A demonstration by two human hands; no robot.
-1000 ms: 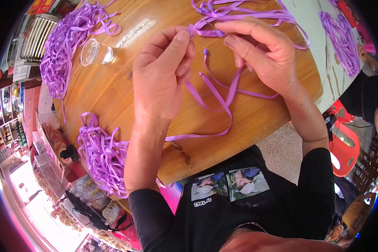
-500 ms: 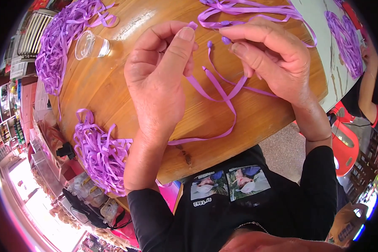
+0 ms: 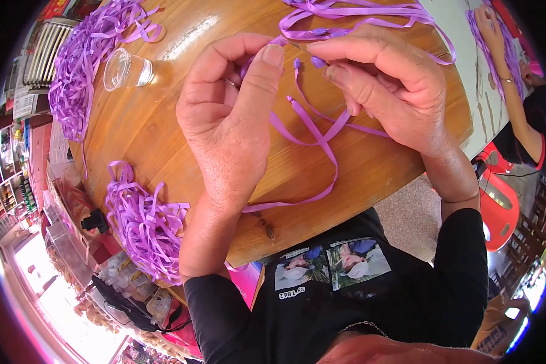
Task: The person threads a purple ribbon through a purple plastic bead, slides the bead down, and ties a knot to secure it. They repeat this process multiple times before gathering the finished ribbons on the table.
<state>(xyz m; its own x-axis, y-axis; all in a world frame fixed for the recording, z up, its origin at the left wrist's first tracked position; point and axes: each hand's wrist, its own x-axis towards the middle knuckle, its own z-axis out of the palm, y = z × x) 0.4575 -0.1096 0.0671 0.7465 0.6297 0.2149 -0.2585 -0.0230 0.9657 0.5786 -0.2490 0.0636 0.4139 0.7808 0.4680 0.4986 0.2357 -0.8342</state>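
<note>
My left hand (image 3: 230, 121) and my right hand (image 3: 382, 91) meet over a round wooden table (image 3: 164, 133), fingertips almost touching. Both pinch a thin purple ribbon strip (image 3: 312, 130), which hangs from the fingers, loops down across the wood and trails back under my left wrist. Small purple beads (image 3: 317, 61) show on the strip between my two thumbs. What exactly sits between the fingertips is partly hidden by my thumbs.
Piles of purple ribbon strips lie at the table's left front edge (image 3: 142, 221), far left (image 3: 82, 73) and far top (image 3: 358, 12). A small clear plastic cup (image 3: 124, 68) lies on its side. Another person's arm (image 3: 509, 79) works with ribbons at the right, near a red stool (image 3: 497, 206).
The view has closed in on my hands, which now look larger. My fingertips have drawn closer together on the strip, and the hanging loop has shifted slightly.
</note>
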